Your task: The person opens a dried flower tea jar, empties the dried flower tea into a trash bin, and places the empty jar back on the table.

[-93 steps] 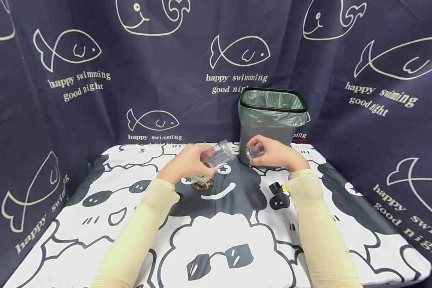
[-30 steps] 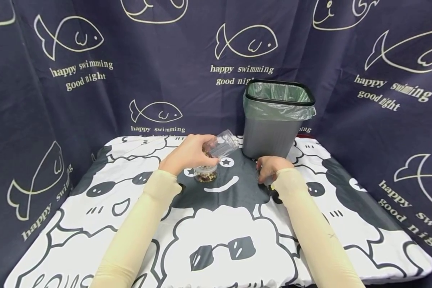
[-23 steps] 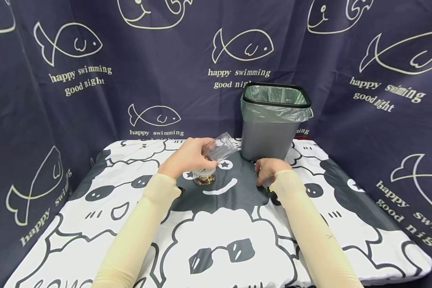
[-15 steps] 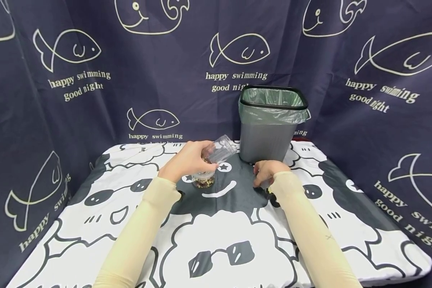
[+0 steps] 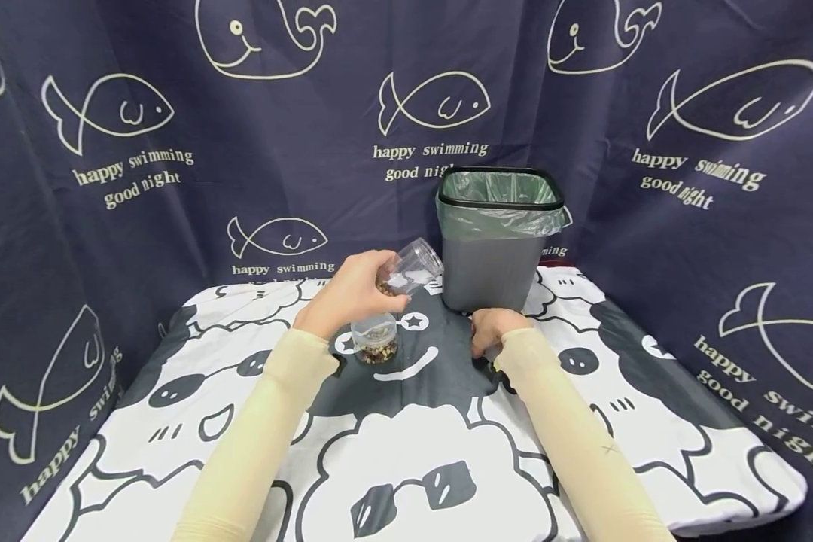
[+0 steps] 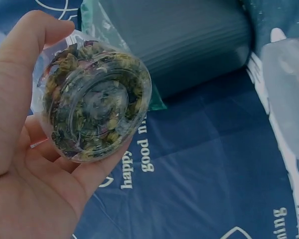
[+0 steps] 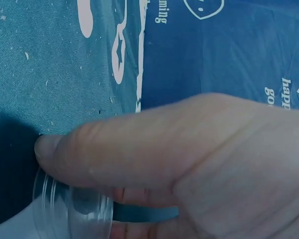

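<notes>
My left hand point(image 5: 352, 295) grips a clear plastic jar point(image 5: 416, 265), tilted with its mouth up and to the right. Dried flower buds point(image 6: 99, 99) fill its base in the left wrist view. Below that hand, a second clear jar point(image 5: 376, 340) stands upright on the table, partly filled with similar dried bits. My right hand point(image 5: 497, 328) is low by the table in front of the bin. Its thumb and fingers pinch a clear, ribbed plastic lid point(image 7: 74, 214), seen in the right wrist view; the hand mostly hides the lid from the head camera.
A grey bin point(image 5: 491, 275) with a green liner stands behind the right hand at the table's back. A cartoon-sheep cloth point(image 5: 406, 452) covers the table. Dark blue fish-print curtains point(image 5: 278, 150) enclose the back and sides.
The right hand has come down with the lid from before the bin to the table. Lately the left hand has lifted its jar a little, leaving more of the standing jar visible.
</notes>
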The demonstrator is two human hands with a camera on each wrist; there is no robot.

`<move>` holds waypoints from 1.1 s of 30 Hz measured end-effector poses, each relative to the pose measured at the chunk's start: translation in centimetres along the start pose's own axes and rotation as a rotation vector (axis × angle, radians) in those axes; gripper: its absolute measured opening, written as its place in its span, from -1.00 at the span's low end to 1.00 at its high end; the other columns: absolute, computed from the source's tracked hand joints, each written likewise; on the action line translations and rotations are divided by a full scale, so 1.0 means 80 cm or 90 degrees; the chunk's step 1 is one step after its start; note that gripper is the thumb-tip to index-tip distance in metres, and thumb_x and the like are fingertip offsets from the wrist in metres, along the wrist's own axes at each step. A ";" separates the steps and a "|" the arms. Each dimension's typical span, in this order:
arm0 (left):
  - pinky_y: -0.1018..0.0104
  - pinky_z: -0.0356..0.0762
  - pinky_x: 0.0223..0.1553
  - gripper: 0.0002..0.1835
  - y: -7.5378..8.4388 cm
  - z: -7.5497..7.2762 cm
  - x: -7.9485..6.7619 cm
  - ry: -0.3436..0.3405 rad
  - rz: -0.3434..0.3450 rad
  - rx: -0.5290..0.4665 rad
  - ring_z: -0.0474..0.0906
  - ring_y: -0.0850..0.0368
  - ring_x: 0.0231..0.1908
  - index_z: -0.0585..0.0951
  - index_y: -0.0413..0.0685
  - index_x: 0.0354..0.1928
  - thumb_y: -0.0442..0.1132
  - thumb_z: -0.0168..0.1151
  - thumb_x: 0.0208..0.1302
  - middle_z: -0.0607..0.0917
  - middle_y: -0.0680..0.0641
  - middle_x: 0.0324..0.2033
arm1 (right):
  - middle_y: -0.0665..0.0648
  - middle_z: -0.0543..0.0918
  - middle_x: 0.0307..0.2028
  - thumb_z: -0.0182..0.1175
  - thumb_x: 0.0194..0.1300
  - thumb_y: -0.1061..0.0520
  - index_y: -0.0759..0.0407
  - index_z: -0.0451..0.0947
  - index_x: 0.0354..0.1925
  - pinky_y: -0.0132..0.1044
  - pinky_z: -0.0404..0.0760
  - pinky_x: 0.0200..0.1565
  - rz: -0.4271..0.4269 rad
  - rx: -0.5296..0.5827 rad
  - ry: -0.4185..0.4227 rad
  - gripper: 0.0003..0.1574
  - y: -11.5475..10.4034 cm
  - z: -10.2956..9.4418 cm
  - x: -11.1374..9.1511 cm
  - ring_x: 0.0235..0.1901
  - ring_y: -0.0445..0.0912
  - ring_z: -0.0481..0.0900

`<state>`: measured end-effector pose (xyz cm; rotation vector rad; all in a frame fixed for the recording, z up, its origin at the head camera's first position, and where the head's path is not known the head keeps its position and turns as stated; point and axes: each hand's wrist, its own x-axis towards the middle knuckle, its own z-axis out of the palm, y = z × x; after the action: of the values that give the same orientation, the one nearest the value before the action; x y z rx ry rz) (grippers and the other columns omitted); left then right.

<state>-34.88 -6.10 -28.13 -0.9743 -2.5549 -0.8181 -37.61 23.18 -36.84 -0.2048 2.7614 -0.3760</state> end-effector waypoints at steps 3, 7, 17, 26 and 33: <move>0.21 0.56 -0.05 -0.58 0.008 -0.008 0.019 0.008 0.003 0.004 0.57 0.13 -0.24 0.62 0.02 -0.09 -0.05 0.52 0.02 0.66 0.00 -0.20 | 0.04 0.63 -0.31 0.50 -0.08 0.10 0.06 0.63 -0.37 -0.16 0.53 -0.34 0.007 -0.015 0.008 -0.73 -0.002 -0.003 -0.003 -0.30 -0.03 0.48; 0.24 0.56 -0.13 -0.60 0.020 -0.014 0.044 0.009 0.019 0.017 0.57 0.15 -0.28 0.62 0.02 -0.10 -0.05 0.50 0.02 0.65 0.02 -0.25 | 0.06 0.63 -0.29 0.47 -0.03 0.09 0.09 0.61 -0.38 -0.10 0.55 -0.29 0.015 -0.038 0.004 -0.76 -0.004 -0.003 -0.004 -0.28 -0.01 0.47; 0.23 0.53 -0.12 -0.55 0.052 -0.040 0.104 0.015 0.038 0.048 0.54 0.11 -0.26 0.60 -0.06 -0.05 -0.03 0.51 0.06 0.64 -0.01 -0.24 | 0.08 0.64 -0.24 0.47 -0.10 0.10 0.07 0.61 -0.28 -0.06 0.57 -0.30 0.027 -0.043 0.029 -0.66 -0.004 0.000 -0.010 -0.26 0.02 0.50; 0.22 0.47 -0.09 -0.56 0.078 -0.060 0.132 0.043 0.054 0.063 0.49 0.08 -0.24 0.60 -0.07 -0.07 -0.04 0.50 0.06 0.60 -0.03 -0.24 | 0.08 0.62 -0.25 0.48 -0.08 0.07 0.07 0.61 -0.29 -0.02 0.57 -0.28 0.044 -0.034 0.027 -0.66 -0.004 0.002 -0.012 -0.26 0.04 0.50; 0.24 0.33 -0.25 -0.60 0.088 -0.065 0.150 0.048 0.067 0.094 0.39 0.07 -0.33 0.54 -0.12 -0.21 -0.07 0.48 0.04 0.47 -0.02 -0.41 | 0.10 0.65 -0.23 0.48 -0.05 0.08 0.07 0.62 -0.25 0.03 0.60 -0.26 0.056 -0.032 0.029 -0.66 -0.007 0.007 -0.012 -0.27 0.07 0.53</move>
<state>-38.54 1.29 -15.74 -1.0021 -2.4381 -0.6169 -36.45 22.71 -36.87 -0.0871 2.8151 -0.2918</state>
